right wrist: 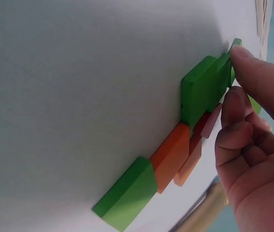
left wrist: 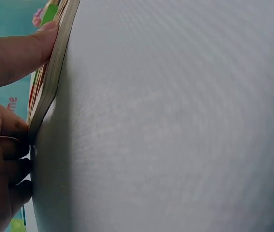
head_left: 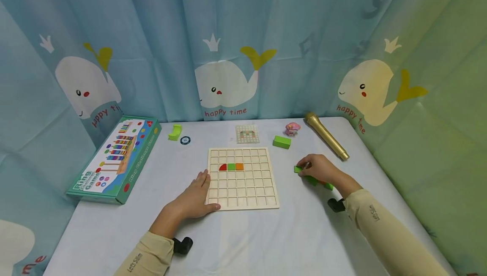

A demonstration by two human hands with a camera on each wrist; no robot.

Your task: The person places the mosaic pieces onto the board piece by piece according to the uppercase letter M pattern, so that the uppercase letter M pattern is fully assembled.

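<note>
1. Left hand (head_left: 195, 199): fingers straight along the left edge of our grid board (head_left: 245, 192), thumb at its near-left corner.
2. On board, we have three pieces in one row: red quarter-round (head_left: 223, 167), green square (head_left: 231, 167), orange square (head_left: 239, 166). Other cells bare.
3. Pattern card (head_left: 247, 134) lies behind board; too small for us to count what's left.
4. Right hand (head_left: 321, 170) pinches a green block (head_left: 296, 169) right of board, not placed yet.
5. Loose green, orange and red blocks (right wrist: 170, 158) sit by that hand on the tabletop. We'd call it early.

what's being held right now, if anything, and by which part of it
The right hand pinches a green block by its right end in the head view. The left hand only rests against the left edge of the board.
</note>
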